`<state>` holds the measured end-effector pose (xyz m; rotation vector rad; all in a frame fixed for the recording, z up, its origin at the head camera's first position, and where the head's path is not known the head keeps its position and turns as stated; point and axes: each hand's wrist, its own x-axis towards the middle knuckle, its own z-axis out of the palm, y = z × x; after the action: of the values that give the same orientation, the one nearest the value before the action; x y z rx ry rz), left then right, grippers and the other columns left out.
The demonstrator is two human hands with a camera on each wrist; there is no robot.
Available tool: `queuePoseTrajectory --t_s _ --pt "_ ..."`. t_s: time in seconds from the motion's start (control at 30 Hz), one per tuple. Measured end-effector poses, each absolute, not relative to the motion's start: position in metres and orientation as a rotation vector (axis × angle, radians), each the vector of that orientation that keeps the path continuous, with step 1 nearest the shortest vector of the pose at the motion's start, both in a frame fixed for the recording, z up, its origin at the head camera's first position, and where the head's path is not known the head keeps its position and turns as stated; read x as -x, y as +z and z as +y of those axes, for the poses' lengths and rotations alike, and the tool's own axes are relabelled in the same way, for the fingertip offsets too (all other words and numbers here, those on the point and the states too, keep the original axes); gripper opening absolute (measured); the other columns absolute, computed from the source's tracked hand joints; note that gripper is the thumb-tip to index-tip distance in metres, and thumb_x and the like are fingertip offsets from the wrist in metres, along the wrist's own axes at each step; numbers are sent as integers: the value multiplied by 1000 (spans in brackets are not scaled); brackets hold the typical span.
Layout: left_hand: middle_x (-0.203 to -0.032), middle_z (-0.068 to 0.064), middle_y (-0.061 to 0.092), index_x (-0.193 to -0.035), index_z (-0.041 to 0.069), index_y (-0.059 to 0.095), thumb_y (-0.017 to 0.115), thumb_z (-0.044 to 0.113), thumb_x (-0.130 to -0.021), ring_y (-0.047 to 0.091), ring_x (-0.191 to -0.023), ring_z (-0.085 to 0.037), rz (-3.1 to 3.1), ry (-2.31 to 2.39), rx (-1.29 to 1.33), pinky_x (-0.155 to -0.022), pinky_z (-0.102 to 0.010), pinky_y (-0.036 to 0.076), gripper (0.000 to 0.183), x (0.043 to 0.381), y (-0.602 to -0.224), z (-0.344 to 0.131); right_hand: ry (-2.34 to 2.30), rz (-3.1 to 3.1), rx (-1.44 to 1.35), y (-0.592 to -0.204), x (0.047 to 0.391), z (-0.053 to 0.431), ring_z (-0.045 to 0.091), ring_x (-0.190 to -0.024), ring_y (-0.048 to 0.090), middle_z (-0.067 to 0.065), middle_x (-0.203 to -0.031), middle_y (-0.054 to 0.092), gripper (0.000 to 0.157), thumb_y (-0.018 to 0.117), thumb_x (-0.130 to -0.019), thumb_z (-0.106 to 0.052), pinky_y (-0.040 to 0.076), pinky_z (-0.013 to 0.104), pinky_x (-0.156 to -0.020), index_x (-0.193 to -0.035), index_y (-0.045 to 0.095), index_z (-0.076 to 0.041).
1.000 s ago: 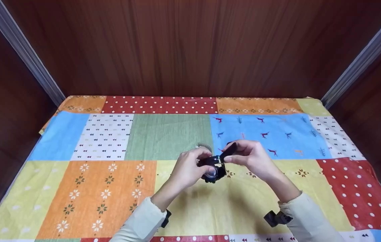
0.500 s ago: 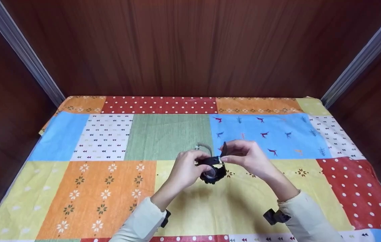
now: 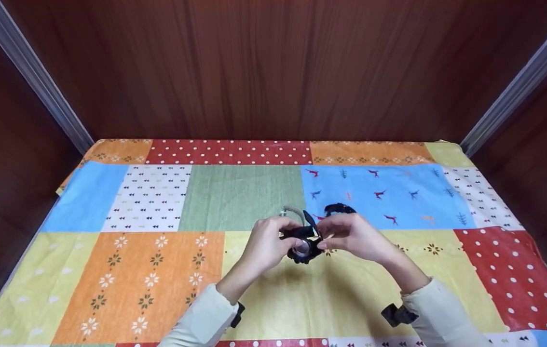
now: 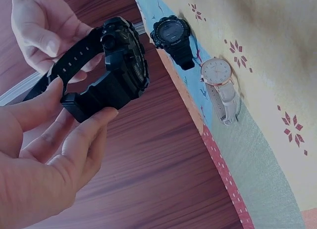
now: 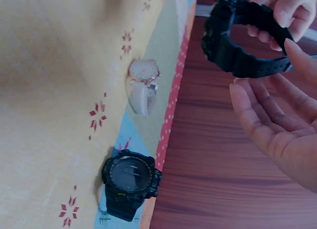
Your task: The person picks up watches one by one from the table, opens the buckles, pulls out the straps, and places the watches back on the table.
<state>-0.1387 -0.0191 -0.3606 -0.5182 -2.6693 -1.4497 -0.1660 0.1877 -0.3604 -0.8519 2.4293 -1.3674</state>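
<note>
A black wristwatch (image 3: 304,248) is held up over the tablecloth, its strap bent into a loop. My left hand (image 3: 269,243) grips it from the left, thumb and fingers pinching the strap beside the case in the left wrist view. At the other side, my right hand (image 3: 358,237) has thumb and fingers around the strap (image 5: 262,65). The free strap end (image 3: 309,220) sticks up between the hands. Beyond them lie a second black watch (image 4: 171,33) with a digital face and a watch (image 4: 216,72) with a rose-gold rim and pale strap.
A patchwork tablecloth (image 3: 148,284) covers the table. Dark wood-grain panels (image 3: 273,72) enclose it at the back and sides, with metal strips (image 3: 37,72) at the corners. Black wrist mounts (image 3: 399,314) sit at both sleeves.
My right hand has shifted slightly left and toward me, and the free strap end has tipped left. The second black watch behind that hand has come into view. My left hand stays put.
</note>
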Motion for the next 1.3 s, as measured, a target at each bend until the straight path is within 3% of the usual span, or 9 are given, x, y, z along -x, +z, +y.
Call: queuePoseTrajectory --t_s 0.57,0.87,1.3 --pt "-78 0 65 -80 6 68 78 10 -69 58 -80 -18 -2641 -1382 537 -73 -32 45 16 139 -364 -21 -1384 2560 890 -363 162 180 17 -79 61 8 -87 62 24 72 -76 -4 52 31 -71 -98 67 2" --pt "-78 -1 65 -82 6 67 78 10 -69 59 -82 -20 -2670 -1383 503 -75 -35 45 17 138 -362 -21 -1350 2616 901 -359 159 177 16 -75 60 6 -82 62 22 74 -73 -3 52 28 -66 -94 68 2" --pt "-77 -2 68 -84 7 73 79 9 -66 62 -77 -19 -2602 -1404 534 -70 -29 47 19 140 -364 -23 -1332 2687 862 -355 160 177 9 -70 55 2 -78 63 21 75 -72 -7 48 24 -61 -92 71 -2"
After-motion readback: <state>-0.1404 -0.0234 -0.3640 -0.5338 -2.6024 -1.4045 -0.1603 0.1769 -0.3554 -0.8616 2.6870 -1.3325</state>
